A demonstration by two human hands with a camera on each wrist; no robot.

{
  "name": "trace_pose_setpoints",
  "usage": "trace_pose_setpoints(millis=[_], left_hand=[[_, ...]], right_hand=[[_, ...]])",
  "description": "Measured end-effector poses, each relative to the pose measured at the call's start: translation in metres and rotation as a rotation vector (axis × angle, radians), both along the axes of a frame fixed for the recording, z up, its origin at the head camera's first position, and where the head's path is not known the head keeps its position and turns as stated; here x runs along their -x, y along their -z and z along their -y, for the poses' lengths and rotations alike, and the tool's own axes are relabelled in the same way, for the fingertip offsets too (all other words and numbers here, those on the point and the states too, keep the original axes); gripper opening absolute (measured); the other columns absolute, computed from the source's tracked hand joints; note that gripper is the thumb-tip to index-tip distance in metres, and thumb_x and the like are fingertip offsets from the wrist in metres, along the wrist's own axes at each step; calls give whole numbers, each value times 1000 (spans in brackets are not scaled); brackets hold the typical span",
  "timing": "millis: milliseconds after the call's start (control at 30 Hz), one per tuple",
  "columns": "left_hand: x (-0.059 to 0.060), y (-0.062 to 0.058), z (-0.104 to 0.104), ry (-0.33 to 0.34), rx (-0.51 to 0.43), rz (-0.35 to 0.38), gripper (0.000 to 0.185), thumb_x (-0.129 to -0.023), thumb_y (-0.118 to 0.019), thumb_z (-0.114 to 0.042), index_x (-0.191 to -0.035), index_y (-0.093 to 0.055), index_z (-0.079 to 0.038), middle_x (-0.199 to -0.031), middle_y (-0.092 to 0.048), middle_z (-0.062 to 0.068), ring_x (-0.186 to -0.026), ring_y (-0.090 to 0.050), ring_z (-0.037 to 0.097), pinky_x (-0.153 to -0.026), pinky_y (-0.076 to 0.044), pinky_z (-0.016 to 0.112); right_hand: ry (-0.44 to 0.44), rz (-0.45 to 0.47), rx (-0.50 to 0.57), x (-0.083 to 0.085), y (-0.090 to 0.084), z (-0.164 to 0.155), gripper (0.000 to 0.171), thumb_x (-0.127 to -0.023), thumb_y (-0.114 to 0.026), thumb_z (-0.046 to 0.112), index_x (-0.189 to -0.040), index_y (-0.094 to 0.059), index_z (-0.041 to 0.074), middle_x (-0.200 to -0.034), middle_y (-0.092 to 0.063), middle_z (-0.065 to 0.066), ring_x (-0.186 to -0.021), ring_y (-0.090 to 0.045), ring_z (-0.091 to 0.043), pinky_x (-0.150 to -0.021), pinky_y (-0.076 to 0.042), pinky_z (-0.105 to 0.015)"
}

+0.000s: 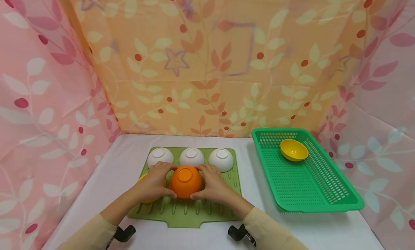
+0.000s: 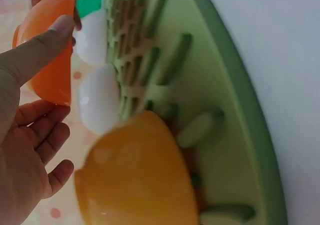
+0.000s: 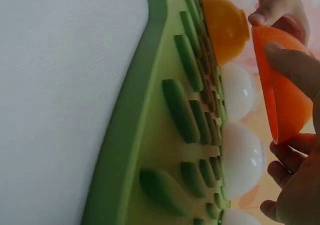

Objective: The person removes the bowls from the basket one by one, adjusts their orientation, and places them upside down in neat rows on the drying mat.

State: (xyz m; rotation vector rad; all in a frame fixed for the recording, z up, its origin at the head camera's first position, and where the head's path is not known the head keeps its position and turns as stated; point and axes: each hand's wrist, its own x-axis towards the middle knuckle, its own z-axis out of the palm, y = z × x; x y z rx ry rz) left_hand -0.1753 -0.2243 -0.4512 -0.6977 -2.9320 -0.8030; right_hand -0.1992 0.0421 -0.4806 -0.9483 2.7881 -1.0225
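An orange bowl (image 1: 186, 183), upside down, is held between both hands above the green drying mat (image 1: 184, 221). My left hand (image 1: 151, 182) grips its left side, thumb at the near rim and fingers at the far edge. On the opposite side my right hand (image 1: 214, 183) grips it the same way. Both wrist views show a gap between the orange bowl (image 3: 287, 85) and the mat's ridges. A yellow bowl (image 2: 135, 170) rests upside down on the mat beneath my left hand, partly hidden by it in the head view. Behind stand upturned white bowls (image 1: 191, 157) in a row.
To the right is a green plastic basket (image 1: 279, 203) with perforated sides. Inside it, near the back, another yellow bowl (image 1: 294, 150) lies tilted with its opening up. The white table (image 1: 107, 163) is bordered by patterned cloth walls (image 1: 207, 62) behind and at both sides.
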Motion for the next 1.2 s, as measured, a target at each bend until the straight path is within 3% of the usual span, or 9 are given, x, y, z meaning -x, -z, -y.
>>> trace_pose_setpoints(millis=[367,900,1200], left_hand=[[20,22,-1,0,155,-7,88,-61,-98,-48,-131,-62,-10,-127,-66,5,-121,-52,25,-104,-31,51],[24,27,-11,-21,305,11,84,-58,-99,-50,-125,-65,-11,-113,-67,0,-108,-52,22,-94,-33,46],[23,23,-12,-14,316,28,84,-59,-98,-51,-125,-65,-10,-113,-66,1,-109,-51,23,-94,-33,47]], right_hand=[[28,-4,-121,10,14,11,94,-69,-95,45,-144,-51,10,-139,-52,-10,-134,-42,-31,-112,-26,-54],[6,-7,-179,12,21,14,92,-69,-94,45,-143,-52,9,-134,-56,-9,-131,-45,-29,-110,-27,-54],[10,4,-205,13,22,12,95,-70,-92,50,-146,-51,10,-137,-55,-8,-134,-44,-28,-111,-27,-53]])
